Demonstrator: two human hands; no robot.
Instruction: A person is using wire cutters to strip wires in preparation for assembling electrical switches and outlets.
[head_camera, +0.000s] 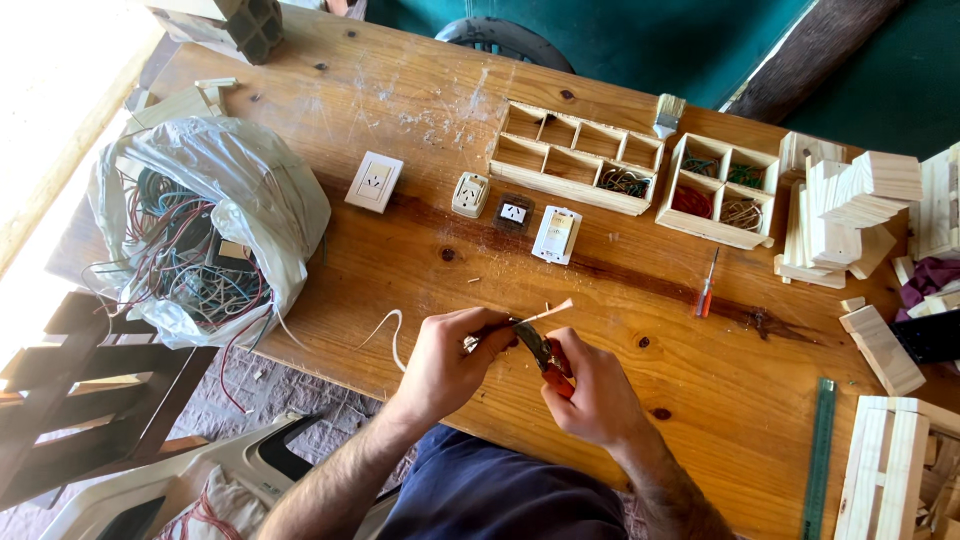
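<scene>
Pinching a thin white wire (535, 318) in left-hand fingers (480, 335), right hand (590, 395) gripping red-handled pliers (548, 360) shut; jaws could nick a fingertip.

We pinch a white wire (545, 314) in left hand (445, 360), right hand (592, 395) closed on red-handled pliers (545, 358) at lower centre. Bag (255, 200) of wires left, wooden trays (575, 158) and sockets (470, 194) upper centre, screwdriver (708, 284) right, all on table (420, 110).

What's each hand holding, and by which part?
Left hand pinches a thin white wire partway along; its tail trails left. Right hand grips red-handled pliers by the handles.
</scene>
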